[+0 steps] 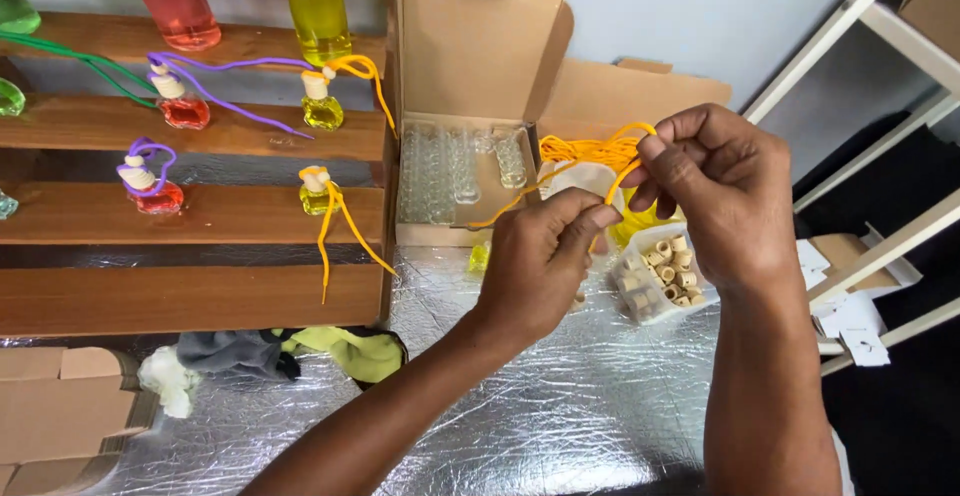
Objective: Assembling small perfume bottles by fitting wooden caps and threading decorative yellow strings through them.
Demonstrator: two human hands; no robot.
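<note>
Both my hands are raised over the foil-covered table [560, 406] and pinch one yellow cord [615, 138]. My left hand [540, 256] grips the cord's lower part between thumb and fingertips, and a loose end trails left toward the box. My right hand [725, 191] holds the looped upper part. Behind the hands lies a bundle of yellow cords [575, 148]. Under my right hand sits a clear tub of small wooden caps [660, 276].
An open cardboard box [470, 171] holds rows of small empty glass bottles. Wooden stepped shelves [200, 216] at left carry small filled bottles with purple, yellow and green cords. Rags [230, 356] lie at the shelf foot. A white rack [880, 226] stands at right.
</note>
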